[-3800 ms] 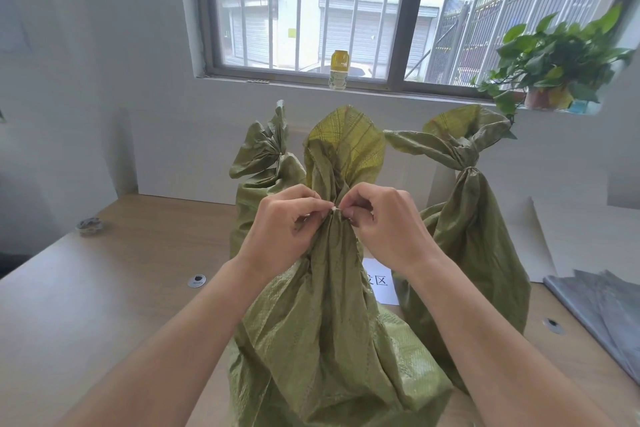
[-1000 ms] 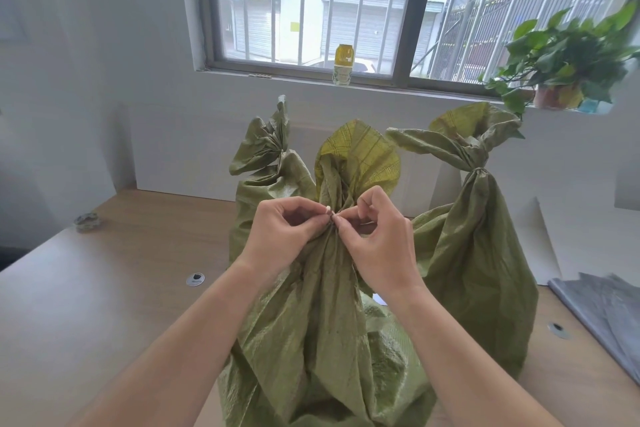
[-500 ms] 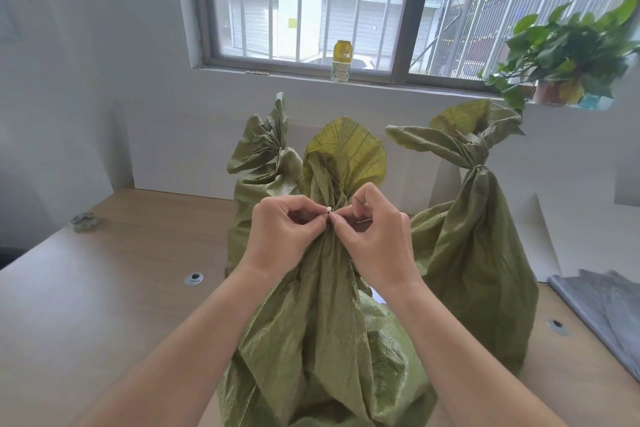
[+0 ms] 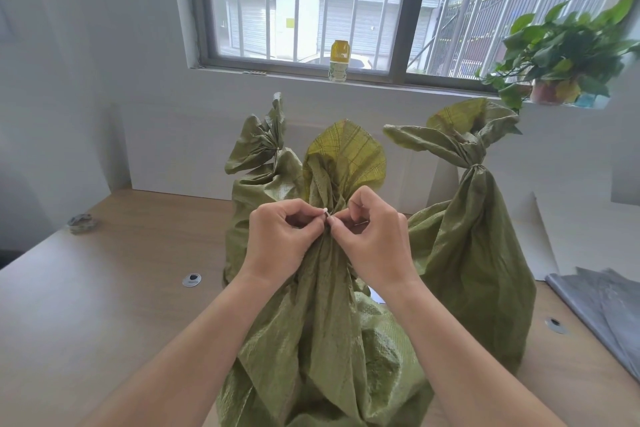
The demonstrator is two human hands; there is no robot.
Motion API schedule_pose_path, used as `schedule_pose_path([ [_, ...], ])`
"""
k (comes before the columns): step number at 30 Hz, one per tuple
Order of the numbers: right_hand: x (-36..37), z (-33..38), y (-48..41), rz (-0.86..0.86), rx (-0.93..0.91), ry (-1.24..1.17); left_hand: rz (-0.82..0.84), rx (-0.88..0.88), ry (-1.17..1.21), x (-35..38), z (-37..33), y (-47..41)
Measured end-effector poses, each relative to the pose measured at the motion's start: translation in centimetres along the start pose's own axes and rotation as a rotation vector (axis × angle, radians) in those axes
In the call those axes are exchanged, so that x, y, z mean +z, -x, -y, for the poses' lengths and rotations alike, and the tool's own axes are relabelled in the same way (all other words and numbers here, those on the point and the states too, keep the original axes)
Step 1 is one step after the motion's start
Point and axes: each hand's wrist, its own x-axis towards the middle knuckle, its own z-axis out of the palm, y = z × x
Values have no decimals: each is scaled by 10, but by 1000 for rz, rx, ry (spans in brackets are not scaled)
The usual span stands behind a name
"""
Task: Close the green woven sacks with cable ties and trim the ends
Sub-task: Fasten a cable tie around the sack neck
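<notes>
Green woven fabric is bunched into a tight neck on the front sack (image 4: 322,340), which stands on the wooden counter (image 4: 104,305) right in front of the camera. A small white cable tie (image 4: 326,212) is seen at that neck, and it is pinched from both sides: the left hand (image 4: 280,239) is closed on it with thumb and forefinger, the right hand (image 4: 374,239) likewise, fingertips nearly touching. Above the grip, the sack's mouth is fanned open, lit yellow from behind. Two more sacks are stood behind, one to the left (image 4: 256,166) and one to the right (image 4: 474,236), necks already cinched. On the windowsill, a yellow-capped bottle (image 4: 339,61) and a potted plant (image 4: 561,55) are visible.
</notes>
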Motion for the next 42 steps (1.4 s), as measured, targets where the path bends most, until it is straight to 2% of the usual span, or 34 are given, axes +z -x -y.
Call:
schedule_pose_path([
  [6,1,1,0,0,24,2,-3,34,-29,2,3,1],
  [19,5,-2,4,-69,58,-60,-117,291,-287,15,15,11],
  [23,8,-5,12,-88,41,-78,-116,275,-237,15,13,10],
  [29,8,-7,18,-39,106,-281,-109,189,-131,11,14,9],
  [36,10,-7,20,-97,97,-383,-44,169,-39,11,17,15],
  [42,8,-11,14,-20,62,-358,30,201,-47,4,21,10],
])
